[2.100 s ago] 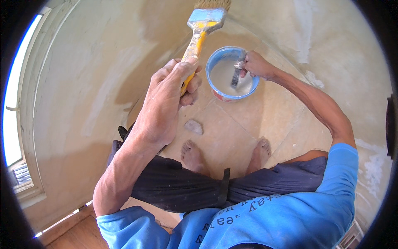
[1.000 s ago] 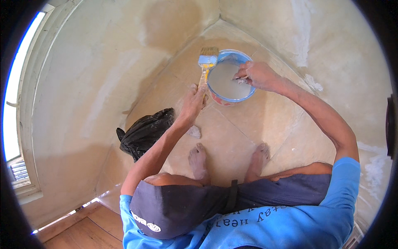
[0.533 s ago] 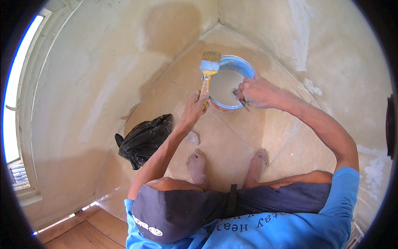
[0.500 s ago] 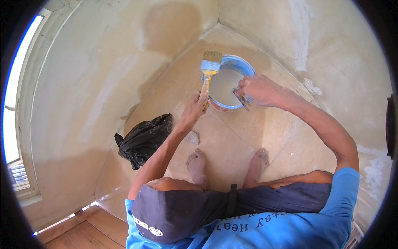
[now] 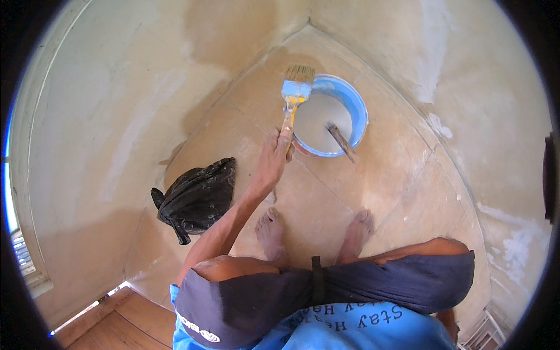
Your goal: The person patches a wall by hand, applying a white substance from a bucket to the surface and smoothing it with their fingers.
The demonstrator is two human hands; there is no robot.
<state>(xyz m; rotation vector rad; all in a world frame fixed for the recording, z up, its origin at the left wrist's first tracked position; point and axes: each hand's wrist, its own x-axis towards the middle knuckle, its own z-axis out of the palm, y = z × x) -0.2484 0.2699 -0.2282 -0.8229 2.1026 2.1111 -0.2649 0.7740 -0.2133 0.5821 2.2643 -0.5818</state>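
Note:
My left hand is closed round the handle of a wide paintbrush, which has blue and yellow on it and points its bristles away from me. The brush is beside the left rim of a blue bucket. Inside the bucket is a whitish liquid. A dark, worn stick leans in the liquid and sticks out over the near rim, with no hand on it. My right hand is out of sight; only a bit of that arm shows at the lower right, beside my knee.
A black plastic bag lies on the tiled floor to the left of my bare feet. Patchy plastered walls meet in a corner behind the bucket. A brown wooden panel is at the lower left, and a window frame runs along the left side.
My right hand has let go of the stick and drawn back out of view. The stick stays in the bucket. My left hand keeps the paintbrush in about the same place.

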